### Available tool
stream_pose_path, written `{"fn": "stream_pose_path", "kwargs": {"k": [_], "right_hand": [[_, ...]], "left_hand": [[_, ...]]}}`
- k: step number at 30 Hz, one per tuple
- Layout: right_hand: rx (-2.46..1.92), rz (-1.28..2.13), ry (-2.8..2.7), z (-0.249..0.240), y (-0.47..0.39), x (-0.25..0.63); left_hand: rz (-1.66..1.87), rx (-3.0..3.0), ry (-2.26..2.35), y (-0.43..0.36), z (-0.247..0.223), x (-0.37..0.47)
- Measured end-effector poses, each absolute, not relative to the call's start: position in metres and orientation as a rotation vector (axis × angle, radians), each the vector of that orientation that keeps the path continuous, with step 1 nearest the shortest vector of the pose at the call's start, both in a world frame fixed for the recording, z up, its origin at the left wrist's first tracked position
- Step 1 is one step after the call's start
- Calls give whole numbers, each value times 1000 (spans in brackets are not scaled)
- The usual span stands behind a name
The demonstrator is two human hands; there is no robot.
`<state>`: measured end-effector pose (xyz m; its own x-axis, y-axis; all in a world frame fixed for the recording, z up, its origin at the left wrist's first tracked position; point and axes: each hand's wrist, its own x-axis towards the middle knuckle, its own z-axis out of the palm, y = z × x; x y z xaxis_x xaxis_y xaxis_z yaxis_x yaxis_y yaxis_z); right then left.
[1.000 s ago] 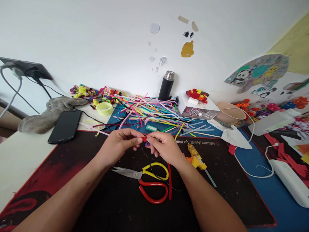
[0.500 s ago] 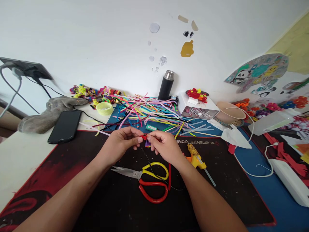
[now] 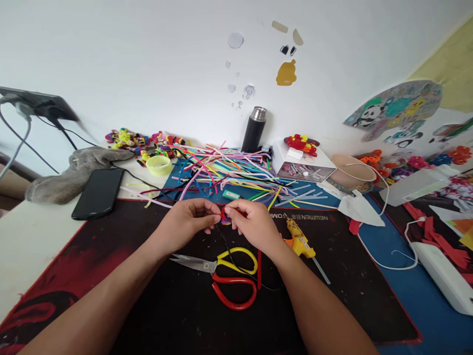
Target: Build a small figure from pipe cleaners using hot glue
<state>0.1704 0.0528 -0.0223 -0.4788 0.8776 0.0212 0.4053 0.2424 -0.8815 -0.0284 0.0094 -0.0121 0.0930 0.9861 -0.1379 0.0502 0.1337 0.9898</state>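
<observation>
Above the dark mat (image 3: 166, 305), my left hand (image 3: 188, 219) and my right hand (image 3: 254, 222) meet fingertip to fingertip. Both pinch a small red and purple pipe-cleaner piece (image 3: 225, 216), mostly covered by the fingers. A thin black strand (image 3: 226, 242) trails below it across the scissors. Just under my hands lie the scissors (image 3: 211, 266), with one yellow and one red handle, blades pointing left. A red pipe cleaner (image 3: 259, 271) runs beside the handles. Right of my right wrist rests a yellow hot glue gun (image 3: 301, 241) with a clear glue stick in its back.
Behind my hands is a heap of colourful pipe cleaners (image 3: 225, 167). A black thermos (image 3: 253, 130) and a white box (image 3: 306, 165) stand at the wall. On the left are a phone (image 3: 98, 194) and a tape roll (image 3: 158, 165); a white power strip (image 3: 443, 276) lies right.
My fingers have shifted slightly on the small piece, showing more of its purple part; the left fingertips sit a little lower. The scissors and glue gun stay put.
</observation>
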Motion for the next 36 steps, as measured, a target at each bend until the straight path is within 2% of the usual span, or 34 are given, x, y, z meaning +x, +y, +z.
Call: {"fn": "stream_pose_path", "kwargs": {"k": [10, 16, 27, 36], "right_hand": [[-1198, 706, -2224, -21, 45, 165], [-1107, 585, -2297, -26, 38, 161], [-1086, 711, -2241, -26, 35, 156], [-1086, 1183, -2032, -30, 36, 155]], "left_hand": [[958, 1440, 1551, 8, -23, -24], [1043, 1422, 1592, 11, -26, -26], [1236, 972, 1291, 20, -35, -29], [1252, 675, 1085, 19, -30, -27]]}}
